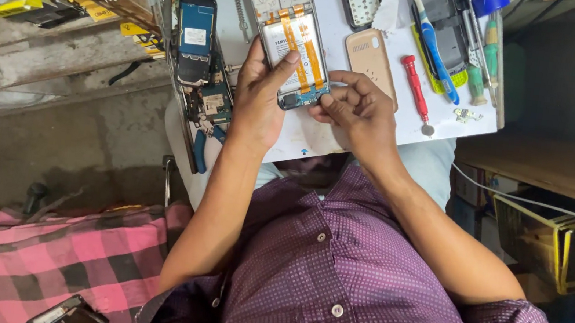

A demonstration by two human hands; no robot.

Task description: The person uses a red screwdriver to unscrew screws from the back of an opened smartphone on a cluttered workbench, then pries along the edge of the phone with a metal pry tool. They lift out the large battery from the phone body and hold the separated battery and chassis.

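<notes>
An opened smartphone (291, 32) lies back-up on a small white worktable (321, 132), its battery and orange flex cables showing. My left hand (261, 95) grips its left side, the thumb resting across the battery. My right hand (357, 108) pinches at the phone's lower right corner with thumb and forefinger; what is between the fingertips is too small to tell.
A beige phone back cover (372, 58), a red screwdriver (415, 89), a blue toothbrush (435, 51) and other tools lie right of the phone. A blue-screened phone body (194, 34) and circuit boards sit left. A pink checked cloth (78, 260) is lower left, a wooden shelf (561, 164) to the right.
</notes>
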